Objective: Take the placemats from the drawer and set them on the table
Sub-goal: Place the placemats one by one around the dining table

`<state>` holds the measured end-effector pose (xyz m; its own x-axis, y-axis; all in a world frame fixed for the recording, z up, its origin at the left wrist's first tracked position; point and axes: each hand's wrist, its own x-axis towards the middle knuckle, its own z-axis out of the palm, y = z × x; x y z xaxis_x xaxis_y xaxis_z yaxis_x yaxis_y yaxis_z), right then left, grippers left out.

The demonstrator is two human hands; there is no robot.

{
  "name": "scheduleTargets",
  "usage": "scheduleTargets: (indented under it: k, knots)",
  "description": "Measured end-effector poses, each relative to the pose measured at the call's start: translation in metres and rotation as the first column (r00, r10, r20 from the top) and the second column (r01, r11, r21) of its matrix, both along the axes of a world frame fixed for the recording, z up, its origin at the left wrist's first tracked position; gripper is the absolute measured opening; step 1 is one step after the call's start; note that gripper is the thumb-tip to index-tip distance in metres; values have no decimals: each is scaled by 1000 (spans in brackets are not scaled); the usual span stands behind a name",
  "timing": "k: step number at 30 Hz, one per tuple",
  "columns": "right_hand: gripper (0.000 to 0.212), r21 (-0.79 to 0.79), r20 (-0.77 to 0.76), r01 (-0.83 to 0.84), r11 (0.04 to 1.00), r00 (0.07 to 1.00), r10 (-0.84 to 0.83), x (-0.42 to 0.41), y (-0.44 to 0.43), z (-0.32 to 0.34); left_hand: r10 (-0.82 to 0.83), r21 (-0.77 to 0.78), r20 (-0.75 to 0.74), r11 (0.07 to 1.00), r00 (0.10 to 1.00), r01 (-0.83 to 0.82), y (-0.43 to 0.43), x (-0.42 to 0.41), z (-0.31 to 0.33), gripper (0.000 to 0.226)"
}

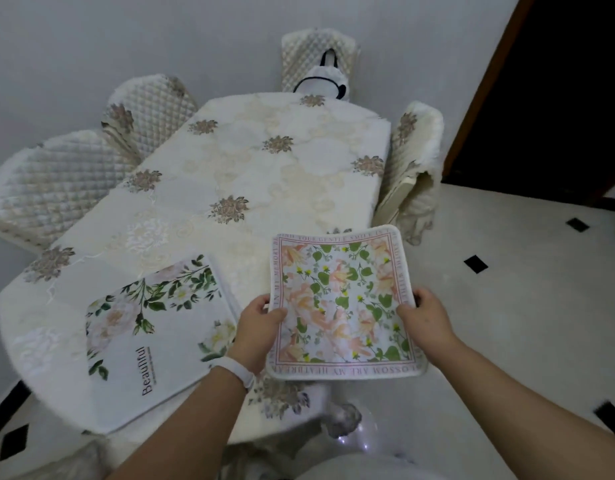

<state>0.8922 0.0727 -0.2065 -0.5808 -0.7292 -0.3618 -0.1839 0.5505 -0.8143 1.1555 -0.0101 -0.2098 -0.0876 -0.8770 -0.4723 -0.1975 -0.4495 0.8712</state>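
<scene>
- Table (pixel 250 174), cream flowered cloth: 1 placemat (pixel 160 334) lies flat at near left, printed "Beautiful".
- 2nd placemat (pixel 340 303), pink-floral, held tilted above the near right edge; border partly legible: "YOUR GENTLE SMILE".
- Left hand (pixel 261 327) and right hand (pixel 423 317) each pinch 1 side edge.
- Judged step: laying mat 2. Next: lower flat, release.

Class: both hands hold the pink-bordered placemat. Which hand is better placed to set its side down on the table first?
Probably left. The left hand grips the placemat over the table, beside the Beautiful mat; the right hand holds its edge past the table, above the floor.
</scene>
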Motion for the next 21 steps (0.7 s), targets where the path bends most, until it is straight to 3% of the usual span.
scheduleTargets:
  k: [10,21]
  knots:
    - [10,-22,56,182,983,982,-180,-184,82,9,-141,46,-50,989,989,143,39,-199,13,16]
    - [15,-64,118,433,899,898,-424,-284,141,18,-368,47,-69,927,927,371,31,-343,31,17]
